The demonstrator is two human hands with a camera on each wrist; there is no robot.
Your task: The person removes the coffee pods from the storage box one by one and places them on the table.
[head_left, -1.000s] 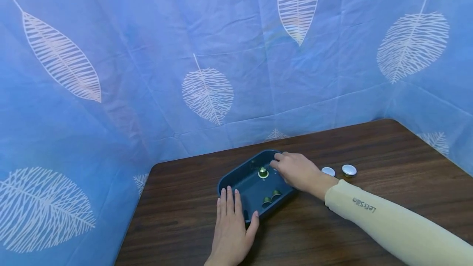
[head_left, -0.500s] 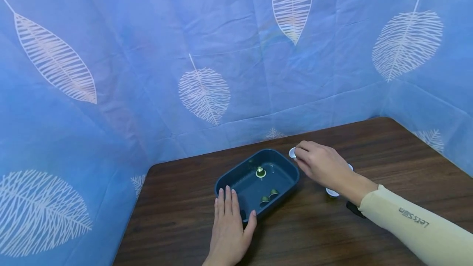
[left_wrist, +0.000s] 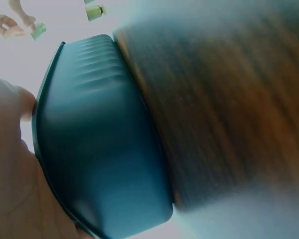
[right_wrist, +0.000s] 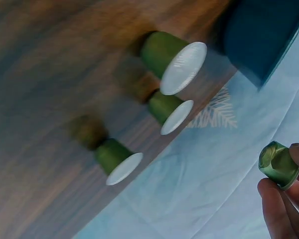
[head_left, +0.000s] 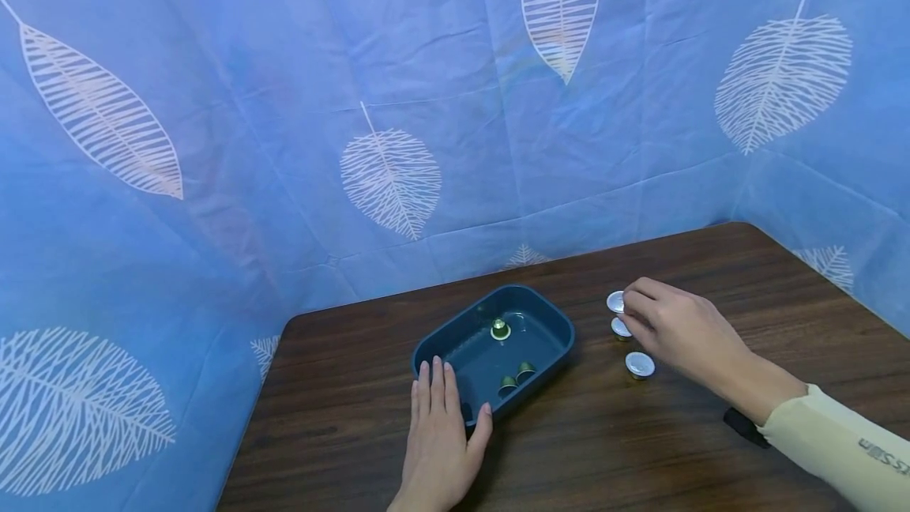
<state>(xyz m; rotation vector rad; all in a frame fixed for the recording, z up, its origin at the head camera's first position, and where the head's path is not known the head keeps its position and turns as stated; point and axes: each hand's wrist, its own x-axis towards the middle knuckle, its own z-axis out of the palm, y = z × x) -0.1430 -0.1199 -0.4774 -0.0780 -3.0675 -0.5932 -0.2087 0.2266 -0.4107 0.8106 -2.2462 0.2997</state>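
At lower centre, your left hand rests on the blue tray, fingers straight, thumb apart; the tray looks stiff, best steadied by its rim. Inside it are three green capsules. Right of centre, your right hand pinches another capsule between thumb and fingertips, above the table. It's probably light, smooth and easily dented, so hold the side wall gently and spare the foil lid. The right wrist view shows three lidded capsules standing below, no brand readable. At lower right, lettering on your sleeve is cut off and not fully legible.
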